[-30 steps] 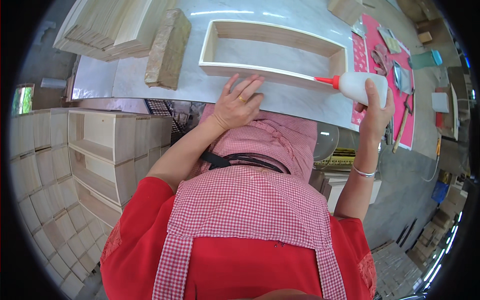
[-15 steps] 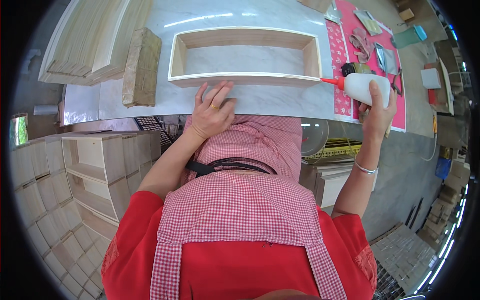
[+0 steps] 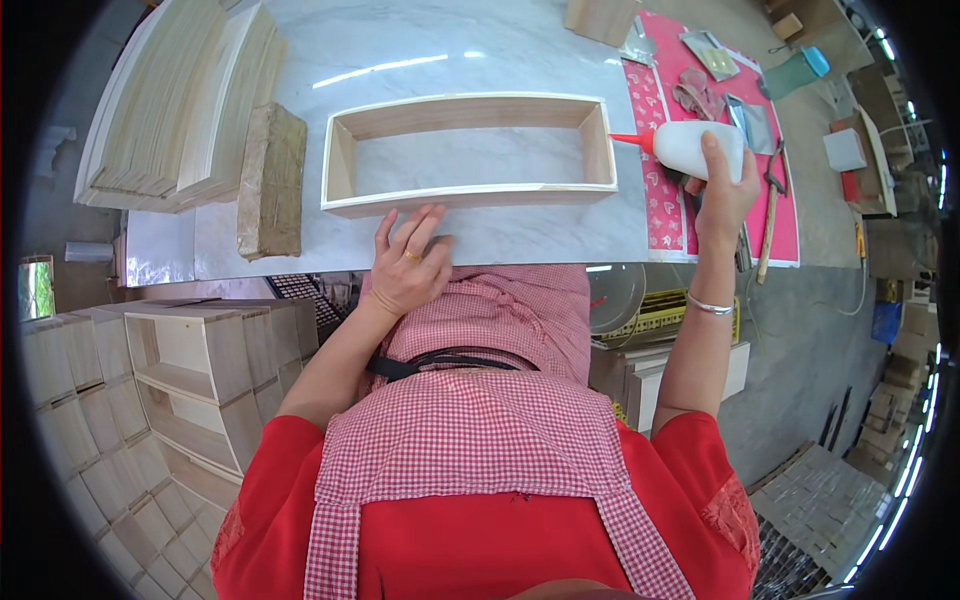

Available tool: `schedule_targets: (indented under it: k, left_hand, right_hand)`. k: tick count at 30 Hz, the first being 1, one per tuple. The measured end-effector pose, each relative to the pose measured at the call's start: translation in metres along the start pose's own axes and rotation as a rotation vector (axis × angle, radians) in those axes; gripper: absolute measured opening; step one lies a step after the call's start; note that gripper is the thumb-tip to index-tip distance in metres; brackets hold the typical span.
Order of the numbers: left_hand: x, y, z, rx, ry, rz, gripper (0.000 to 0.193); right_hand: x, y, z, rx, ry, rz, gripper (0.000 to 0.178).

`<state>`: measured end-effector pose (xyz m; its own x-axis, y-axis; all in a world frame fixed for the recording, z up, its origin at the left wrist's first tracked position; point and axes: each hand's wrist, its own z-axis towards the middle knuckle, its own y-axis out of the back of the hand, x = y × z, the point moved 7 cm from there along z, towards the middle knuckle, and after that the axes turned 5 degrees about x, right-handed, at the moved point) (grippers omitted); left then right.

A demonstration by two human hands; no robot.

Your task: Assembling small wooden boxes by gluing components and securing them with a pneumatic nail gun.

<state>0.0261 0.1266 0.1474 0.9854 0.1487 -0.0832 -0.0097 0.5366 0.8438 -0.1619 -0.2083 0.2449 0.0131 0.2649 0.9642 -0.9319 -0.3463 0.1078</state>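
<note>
A rectangular wooden frame, open in the middle, lies on the grey-white marbled tabletop in front of me. My left hand, wearing a ring, is open, its fingertips against the near side of the frame. My right hand is wrapped round a white squeeze bottle with a red pointed nozzle. The bottle is held on its side, and the nozzle tip meets the top edge of the frame's right end, about midway along it. Any glue coming out is too small to make out.
Left of the frame stand a tape-wrapped brown block and stacked wooden boards. A pink patterned mat on the right bears a hammer, a rag and small trays. Wooden box units stand low at left.
The nozzle has moved from the frame's near right corner farther along its right end. The whole view has shifted, so the tabletop sits lower. My left hand stays at the near side.
</note>
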Motion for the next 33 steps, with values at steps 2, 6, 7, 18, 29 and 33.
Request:
schedule_targets:
  k: [2,6,7,18,29,33]
  left_hand:
    - [0.000,0.000,0.000,0.002,-0.002,0.001,0.017]
    - [0.001,0.000,-0.002,0.024,0.002,-0.013,0.017]
    - [0.000,0.000,-0.002,0.022,-0.002,-0.012,0.017]
    - [0.002,-0.002,0.000,0.028,-0.010,-0.006,0.018]
    - [0.001,-0.002,-0.006,0.037,-0.023,-0.012,0.019]
    - [0.002,-0.006,-0.006,0.035,-0.033,-0.010,0.021]
  right_hand:
    - [0.000,-0.006,0.005,-0.011,0.001,0.005,0.038]
    - [-0.003,-0.018,0.016,-0.031,0.021,0.011,0.030]
    - [-0.004,-0.020,0.020,-0.040,0.017,0.015,0.030]
    - [-0.009,-0.063,0.032,0.068,-0.016,0.011,0.039]
    - [-0.043,-0.008,0.082,-0.335,0.128,-0.080,0.049]
    - [-0.081,-0.015,0.103,-0.365,0.062,-0.538,0.054]
